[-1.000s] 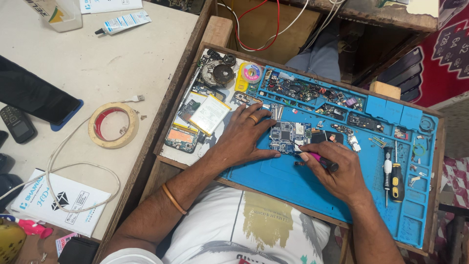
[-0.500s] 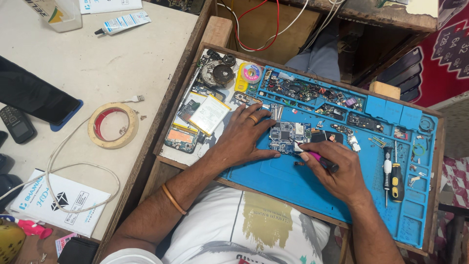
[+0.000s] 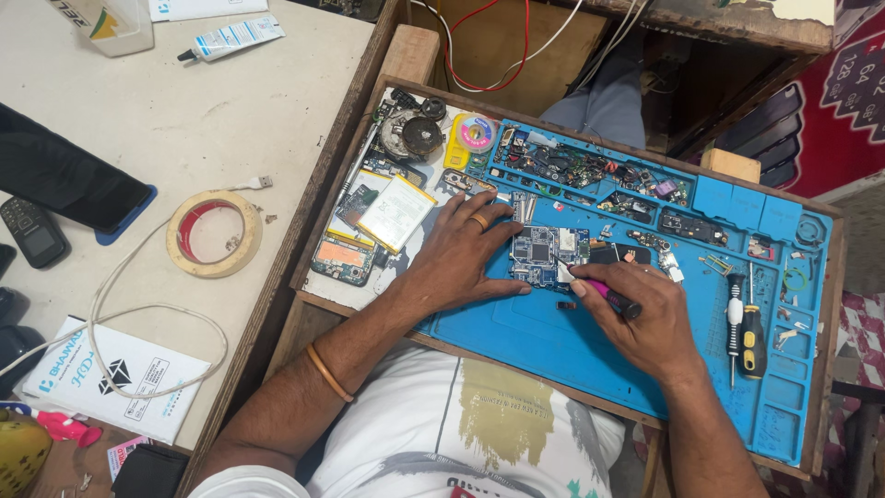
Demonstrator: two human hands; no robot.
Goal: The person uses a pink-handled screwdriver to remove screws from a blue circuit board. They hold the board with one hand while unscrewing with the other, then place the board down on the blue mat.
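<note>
A small circuit board (image 3: 544,254) lies on a blue work mat (image 3: 553,341) set in a wooden tray on my lap. My left hand (image 3: 461,254), a ring on one finger, lies flat beside the board and steadies its left edge. My right hand (image 3: 636,323) is closed around a pink-handled screwdriver (image 3: 608,297) whose tip touches the board's right side. A tiny dark part (image 3: 565,305) rests on the mat just below the board.
Phone parts, a battery (image 3: 396,214) and an opened phone (image 3: 343,258) sit at the tray's left. Two screwdrivers (image 3: 745,332) lie at the mat's right. The white table at left holds a tape roll (image 3: 214,233), a white cable (image 3: 111,304), a glue tube (image 3: 230,39) and phones.
Both hands stay on the board. The screwdriver tip shifts only slightly against the board's right side.
</note>
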